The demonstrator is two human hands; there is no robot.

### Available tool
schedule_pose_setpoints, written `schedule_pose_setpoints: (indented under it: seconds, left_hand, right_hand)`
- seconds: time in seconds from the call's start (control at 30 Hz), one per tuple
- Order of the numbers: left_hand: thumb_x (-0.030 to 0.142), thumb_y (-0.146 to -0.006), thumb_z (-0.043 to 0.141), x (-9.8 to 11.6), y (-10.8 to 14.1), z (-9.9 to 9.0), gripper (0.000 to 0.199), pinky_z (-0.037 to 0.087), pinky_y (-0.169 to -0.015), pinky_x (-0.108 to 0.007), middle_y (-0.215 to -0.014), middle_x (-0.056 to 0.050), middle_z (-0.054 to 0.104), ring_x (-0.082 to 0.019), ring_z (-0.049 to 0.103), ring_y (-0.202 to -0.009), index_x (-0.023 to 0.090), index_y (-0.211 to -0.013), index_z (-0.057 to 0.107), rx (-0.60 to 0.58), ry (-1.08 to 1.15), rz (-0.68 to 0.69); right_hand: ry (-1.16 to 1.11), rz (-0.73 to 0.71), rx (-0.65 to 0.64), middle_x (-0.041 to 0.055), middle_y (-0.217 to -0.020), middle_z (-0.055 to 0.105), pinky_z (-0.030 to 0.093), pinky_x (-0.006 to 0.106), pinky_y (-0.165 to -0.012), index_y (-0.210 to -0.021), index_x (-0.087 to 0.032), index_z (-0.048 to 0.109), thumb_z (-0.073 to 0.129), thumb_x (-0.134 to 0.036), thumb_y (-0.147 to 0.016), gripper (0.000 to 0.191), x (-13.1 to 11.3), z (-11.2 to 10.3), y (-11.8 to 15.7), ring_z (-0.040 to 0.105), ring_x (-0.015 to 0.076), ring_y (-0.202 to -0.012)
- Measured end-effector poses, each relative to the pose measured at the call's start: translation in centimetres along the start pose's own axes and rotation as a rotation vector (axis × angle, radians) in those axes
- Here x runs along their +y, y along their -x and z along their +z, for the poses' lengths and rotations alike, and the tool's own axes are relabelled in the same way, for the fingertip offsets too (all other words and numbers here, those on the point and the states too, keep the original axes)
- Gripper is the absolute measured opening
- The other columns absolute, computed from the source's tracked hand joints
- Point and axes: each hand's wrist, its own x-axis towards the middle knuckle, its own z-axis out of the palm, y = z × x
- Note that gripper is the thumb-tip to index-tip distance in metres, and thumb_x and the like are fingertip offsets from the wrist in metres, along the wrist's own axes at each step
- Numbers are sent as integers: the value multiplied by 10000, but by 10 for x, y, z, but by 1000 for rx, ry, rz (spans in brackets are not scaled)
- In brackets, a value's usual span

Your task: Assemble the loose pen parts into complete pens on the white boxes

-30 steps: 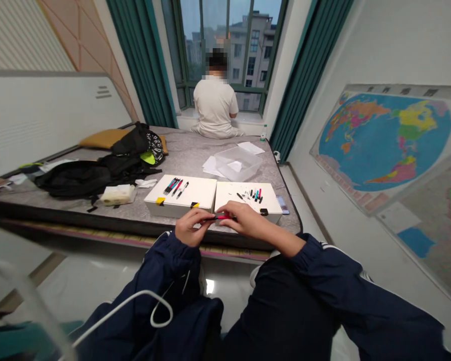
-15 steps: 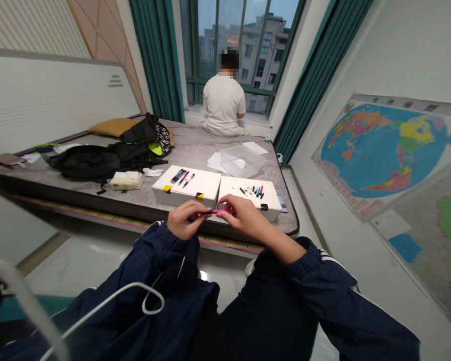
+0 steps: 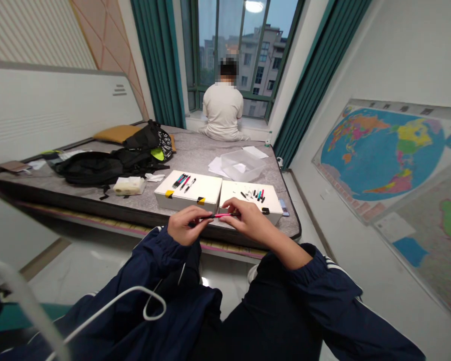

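Note:
Between my two hands a slim pen (image 3: pixel 222 215), pink-red with dark ends, lies almost level in front of the boxes. My left hand (image 3: pixel 187 224) pinches its dark left part, and my right hand (image 3: pixel 245 216) grips the right part between thumb and fingers. Just beyond stand two white boxes side by side. On the left box (image 3: pixel 206 193) lie several pens (image 3: pixel 184 182) in black, teal and red. The right box (image 3: pixel 231 188) bears several short pen parts (image 3: pixel 258 194) and small black pieces.
Behind the boxes on the bed (image 3: pixel 190 145) are a clear plastic tray (image 3: pixel 244 168), papers, a tissue pack (image 3: pixel 129 185) and black backpacks (image 3: pixel 93 167). A person (image 3: pixel 223 108) sits by the window, back turned. A white cable (image 3: pixel 128 289) crosses my lap.
The view has tilted slightly, so everything appears a little lower. Both hands still hold the pen, and more of its dark right end shows by my right fingers.

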Motion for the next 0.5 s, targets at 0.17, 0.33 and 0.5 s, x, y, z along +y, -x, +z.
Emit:
schedule_pose_setpoints:
  seconds: [0.17,0.33,0.5]
  left_hand:
    - [233,-785,686,-2,-5,-2,147,498,-562,-222,-807,-62,697,-123,616,-664,186,-919,727,-46,33,10]
    - [240,-791,677,-4,-7,-1,124,505,-563,-222,-812,-61,699,-128,627,-683,198,-895,731,9,65,30]
    - [281,-779,688,-3,-3,3,148,491,-539,-219,-806,-59,698,-121,610,-629,189,-887,729,-6,61,-53]
  right_hand:
    - [16,-15,2,45,-847,652,380,238,-683,-910,-167,643,597,-267,-878,115,2,-7,1,562,145,-755]
    - [44,23,-71,28,-686,619,347,235,-619,-764,-151,652,461,-340,-955,330,2,-6,2,524,124,-627]
    - [2,4,21,40,-851,640,381,230,-646,-962,-162,626,620,-336,-861,201,3,0,2,550,134,-715]
